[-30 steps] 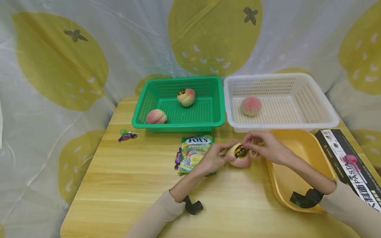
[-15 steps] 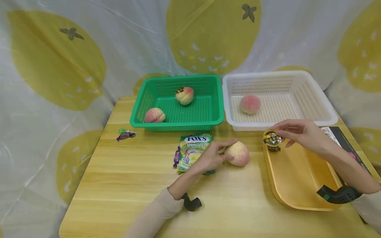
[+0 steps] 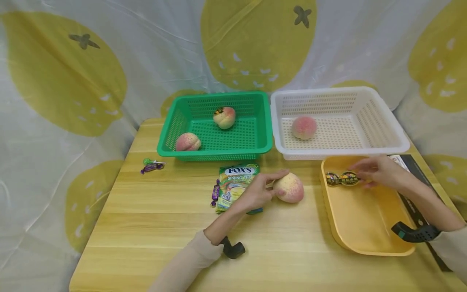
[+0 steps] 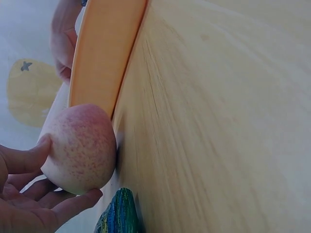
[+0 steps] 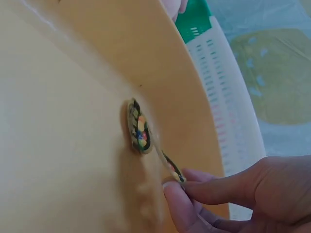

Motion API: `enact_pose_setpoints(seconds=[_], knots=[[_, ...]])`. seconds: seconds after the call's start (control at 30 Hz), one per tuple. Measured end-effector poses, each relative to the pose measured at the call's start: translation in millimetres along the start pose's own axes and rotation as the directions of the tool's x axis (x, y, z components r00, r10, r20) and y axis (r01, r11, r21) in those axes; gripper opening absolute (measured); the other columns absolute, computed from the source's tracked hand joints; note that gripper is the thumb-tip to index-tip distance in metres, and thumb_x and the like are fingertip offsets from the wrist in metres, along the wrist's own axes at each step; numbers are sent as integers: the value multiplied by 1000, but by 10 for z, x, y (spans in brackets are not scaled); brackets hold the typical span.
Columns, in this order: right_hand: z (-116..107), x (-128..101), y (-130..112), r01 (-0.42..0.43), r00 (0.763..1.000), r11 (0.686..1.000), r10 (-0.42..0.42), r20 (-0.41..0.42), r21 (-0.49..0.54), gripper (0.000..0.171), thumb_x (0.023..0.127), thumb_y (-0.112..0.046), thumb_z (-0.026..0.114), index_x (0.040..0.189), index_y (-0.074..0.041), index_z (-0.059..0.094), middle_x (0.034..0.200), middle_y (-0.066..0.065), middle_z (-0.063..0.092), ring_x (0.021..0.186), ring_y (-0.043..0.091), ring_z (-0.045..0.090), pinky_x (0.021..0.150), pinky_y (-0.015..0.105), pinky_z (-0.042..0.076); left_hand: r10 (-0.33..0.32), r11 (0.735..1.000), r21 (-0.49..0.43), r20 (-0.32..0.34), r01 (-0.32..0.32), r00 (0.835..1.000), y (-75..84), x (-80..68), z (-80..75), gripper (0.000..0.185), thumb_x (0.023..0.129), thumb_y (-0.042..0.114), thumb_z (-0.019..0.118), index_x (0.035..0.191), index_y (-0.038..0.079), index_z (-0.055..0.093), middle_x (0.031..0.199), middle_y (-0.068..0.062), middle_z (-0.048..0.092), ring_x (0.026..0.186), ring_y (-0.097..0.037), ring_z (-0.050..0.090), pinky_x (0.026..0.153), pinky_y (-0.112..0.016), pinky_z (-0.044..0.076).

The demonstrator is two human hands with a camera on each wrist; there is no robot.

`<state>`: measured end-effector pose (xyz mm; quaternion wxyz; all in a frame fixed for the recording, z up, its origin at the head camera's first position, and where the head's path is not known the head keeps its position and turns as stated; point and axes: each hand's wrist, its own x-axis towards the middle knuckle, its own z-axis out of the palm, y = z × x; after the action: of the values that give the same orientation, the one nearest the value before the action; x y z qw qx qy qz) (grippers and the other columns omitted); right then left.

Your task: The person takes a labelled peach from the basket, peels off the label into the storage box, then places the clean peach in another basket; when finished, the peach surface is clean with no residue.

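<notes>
My left hand [image 3: 260, 188] grips a pink-and-cream peach [image 3: 290, 188] resting on the table, thumb on one side and fingers on the other. In the left wrist view the peach [image 4: 80, 148] shows speckled skin and no sticker. Inside the yellow bin [image 3: 365, 219], my right hand [image 3: 379, 172] pinches a round black-and-gold fruit sticker [image 5: 174, 167] between thumb and finger. A second such sticker [image 5: 140, 130] lies on the bin's floor beside it. Both stickers appear side by side in the head view, near the bin's far left corner.
Behind stand a green basket [image 3: 215, 154] with two peaches and a white basket [image 3: 343, 152] with one peach [image 3: 304, 127]. A Fox's candy bag [image 3: 238, 182] and wrapped candy [image 3: 215, 194] lie by my left hand. A dark box [image 3: 412, 162] sits right of the bin.
My right hand peeled the sticker off the peach, carried it right and lowered it into the yellow bin. My left hand kept holding the peach in place.
</notes>
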<state>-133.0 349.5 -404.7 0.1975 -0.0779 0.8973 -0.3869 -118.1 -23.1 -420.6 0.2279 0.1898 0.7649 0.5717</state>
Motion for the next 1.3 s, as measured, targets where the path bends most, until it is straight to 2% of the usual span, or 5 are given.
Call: enact_pose_setpoints(seconds=[0.33,0.53,0.8,1.13,1.3], knots=[[110,13,16,14,995,987,-29,-91,-159,26,93,9,59,116,11,70,81,11,76,59,8,67,55,24,56,6,1000,4,3,-6,1000,21,-11,1,57,95,-4,68,150,4,53,160,-8,48,152,-24,40,121,-44,38],[143,-4,3,67,964,923,-158,-212,-379,20,88,8,61,103,6,74,71,3,71,60,4,56,55,23,44,1,1000,22,-5,-1,1000,17,-2,7,56,96,-2,69,150,5,54,159,-7,49,152,-24,41,122,-44,38],[124,-70,-39,75,965,880,-182,-188,-470,11,89,3,70,98,7,74,82,16,75,73,29,69,64,40,54,9,1000,19,-5,-9,1000,27,-11,9,57,95,-2,70,149,3,53,159,-8,49,152,-24,40,120,-44,39],[-475,-190,3,93,979,995,-87,-182,24,24,107,-12,56,125,-11,71,96,-12,77,84,0,70,66,25,60,-24,1000,13,8,24,1000,66,5,31,56,95,-3,69,149,7,55,160,-8,48,153,-24,39,117,-43,43],[-792,-99,93,108,924,991,-70,-376,80,31,108,-18,55,136,-26,66,111,-32,67,97,-10,60,74,9,52,-36,996,79,3,36,999,82,40,22,55,95,-1,71,147,9,58,156,-8,54,151,-21,41,118,-41,43]])
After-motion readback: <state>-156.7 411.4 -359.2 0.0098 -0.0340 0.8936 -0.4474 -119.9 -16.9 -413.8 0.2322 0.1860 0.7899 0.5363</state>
